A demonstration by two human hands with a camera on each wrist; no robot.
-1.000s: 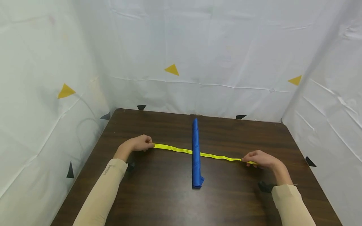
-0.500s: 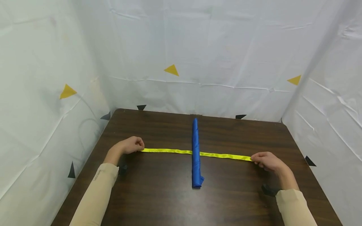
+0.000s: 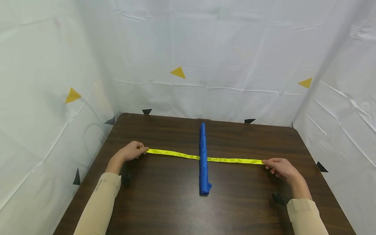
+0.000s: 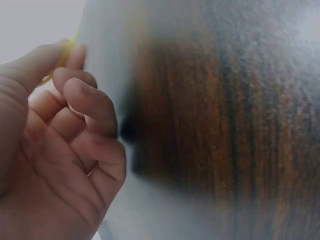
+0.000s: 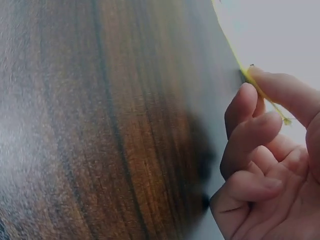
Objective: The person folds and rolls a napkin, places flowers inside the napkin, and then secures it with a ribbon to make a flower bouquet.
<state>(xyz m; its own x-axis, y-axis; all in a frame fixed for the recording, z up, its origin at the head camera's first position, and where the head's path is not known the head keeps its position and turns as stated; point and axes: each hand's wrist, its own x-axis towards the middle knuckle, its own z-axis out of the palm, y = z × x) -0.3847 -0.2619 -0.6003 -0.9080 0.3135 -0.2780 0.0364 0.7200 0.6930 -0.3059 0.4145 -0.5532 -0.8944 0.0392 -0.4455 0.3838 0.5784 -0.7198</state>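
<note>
A yellow ribbon (image 3: pixel 173 153) stretches left to right across the table, passing under a rolled-up blue cloth (image 3: pixel 203 160) that lies pointing away from me. My left hand (image 3: pixel 129 152) pinches the ribbon's left end between thumb and index finger; in the left wrist view that hand (image 4: pixel 65 135) shows the yellow edge at its fingertips. At the other end my right hand (image 3: pixel 282 168) pinches the ribbon too. The right wrist view shows a frayed tip of the ribbon (image 5: pixel 240 62) poking out past the thumb of the right hand (image 5: pixel 270 155).
The dark wood table (image 3: pixel 164 202) is bordered by white sheeting (image 3: pixel 205 42) at the back and both sides. Yellow triangles (image 3: pixel 178 72) and black triangles (image 3: pixel 249 121) mark the sheeting.
Both hands have moved apart, the left hand leftward and the right hand rightward, and the ribbon is straighter. Lately the left hand's end has risen slightly. The blue roll stays put.
</note>
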